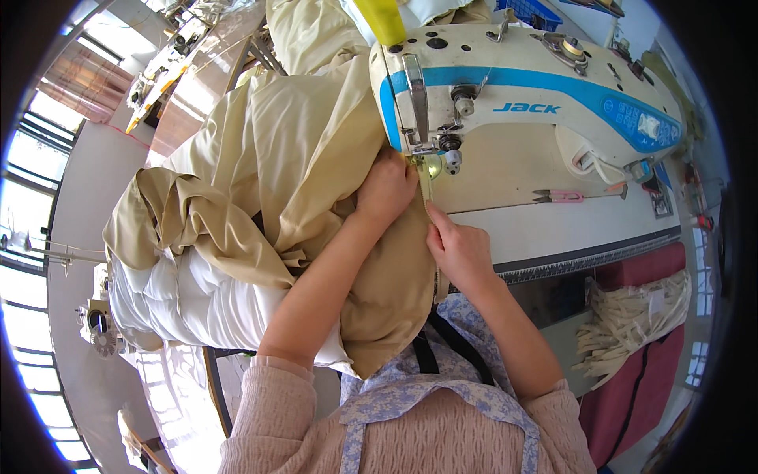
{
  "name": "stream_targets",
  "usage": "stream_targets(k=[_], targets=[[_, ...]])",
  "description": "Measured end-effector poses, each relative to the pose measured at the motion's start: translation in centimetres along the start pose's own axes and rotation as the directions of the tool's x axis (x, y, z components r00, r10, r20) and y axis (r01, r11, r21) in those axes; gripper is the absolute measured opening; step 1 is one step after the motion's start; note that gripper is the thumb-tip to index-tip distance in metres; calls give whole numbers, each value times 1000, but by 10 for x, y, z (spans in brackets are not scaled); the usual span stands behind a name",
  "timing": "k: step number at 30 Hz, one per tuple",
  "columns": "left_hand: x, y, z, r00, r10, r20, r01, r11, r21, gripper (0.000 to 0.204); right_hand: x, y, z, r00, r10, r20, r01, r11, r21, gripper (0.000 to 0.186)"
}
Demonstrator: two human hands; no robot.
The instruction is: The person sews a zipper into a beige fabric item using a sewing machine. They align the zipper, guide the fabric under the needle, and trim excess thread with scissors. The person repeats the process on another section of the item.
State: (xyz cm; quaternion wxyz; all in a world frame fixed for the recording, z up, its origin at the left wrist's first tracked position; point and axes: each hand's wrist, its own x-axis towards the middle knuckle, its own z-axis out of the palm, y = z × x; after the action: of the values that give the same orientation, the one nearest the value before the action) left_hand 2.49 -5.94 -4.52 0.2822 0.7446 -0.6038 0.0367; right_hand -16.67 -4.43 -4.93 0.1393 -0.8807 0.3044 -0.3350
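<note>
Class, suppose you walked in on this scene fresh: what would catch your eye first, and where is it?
The white and blue sewing machine at top centre, with both hands at its needle: the left hand presses beige fabric, the right hand pinches the seam edge. A white quilted bundle lies at left.

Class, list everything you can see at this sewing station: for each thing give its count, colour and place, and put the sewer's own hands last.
Industrial sewing machine: one, white with blue panel, top centre-right.
Beige woven fabric: one large bundle, left of the needle, fed under it.
White quilted padding: one, under the beige fabric, lower left.
Pink-handled thread snips: one, on the machine bed, right.
Bundle of cream strips: one, right, below the table edge.
Left hand: pressing fabric beside the needle.
Right hand: fingers pinching the seam edge.
</note>
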Motion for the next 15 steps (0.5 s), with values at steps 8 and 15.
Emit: stream_targets(k=[8,15], targets=[[7,-7,15,999,54,-1,-54,992,112,22,1,0,1,1000,-15,8,15,1000,-6,35],[-29,29,-53,985,171,-25,-170,985,24,34,-11,-14,-24,987,153,55,-161,959,232,43]])
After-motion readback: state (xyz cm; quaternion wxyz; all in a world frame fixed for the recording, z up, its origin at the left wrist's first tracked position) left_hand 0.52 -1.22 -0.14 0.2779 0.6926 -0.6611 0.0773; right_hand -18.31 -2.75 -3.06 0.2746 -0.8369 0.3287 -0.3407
